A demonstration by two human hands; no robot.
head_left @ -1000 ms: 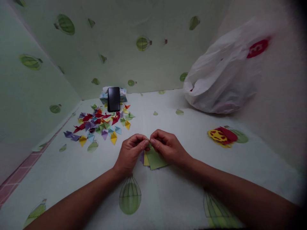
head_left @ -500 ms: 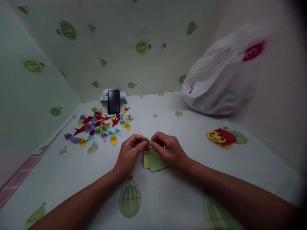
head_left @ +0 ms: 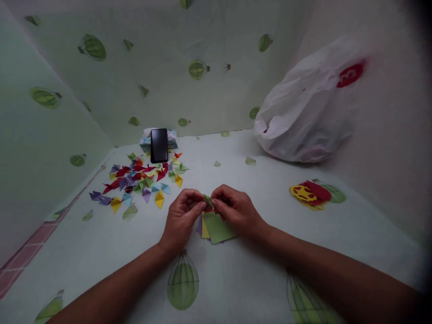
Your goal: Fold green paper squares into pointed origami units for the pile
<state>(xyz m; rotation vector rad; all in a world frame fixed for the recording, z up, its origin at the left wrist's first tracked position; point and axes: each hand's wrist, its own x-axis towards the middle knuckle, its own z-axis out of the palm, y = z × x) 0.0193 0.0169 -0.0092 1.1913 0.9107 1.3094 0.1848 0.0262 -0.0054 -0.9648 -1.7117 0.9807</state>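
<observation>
A small folded piece of green paper (head_left: pixel 208 199) is pinched between my two hands, low over the white sheet. My left hand (head_left: pixel 182 216) holds its left side with thumb and forefinger. On its other side my right hand (head_left: pixel 236 211) grips it the same way, fingers curled. Much of the paper is covered by the fingertips. Just below the hands lies a fanned stack of square paper sheets (head_left: pixel 219 228), light green on top, with yellow, purple and a bit of red showing at its edges.
Many small folded paper birds (head_left: pixel 138 180) lie in a colourful heap at left. A phone (head_left: pixel 159 145) leans on a tissue pack (head_left: pixel 172 139) behind them. At right are red and yellow cut-out shapes (head_left: pixel 310 194) and a bulky white plastic bag (head_left: pixel 303 112).
More of the green paper shows between my fingertips, which have shifted slightly apart. Both hands keep their pinch. The whole view has moved a little.
</observation>
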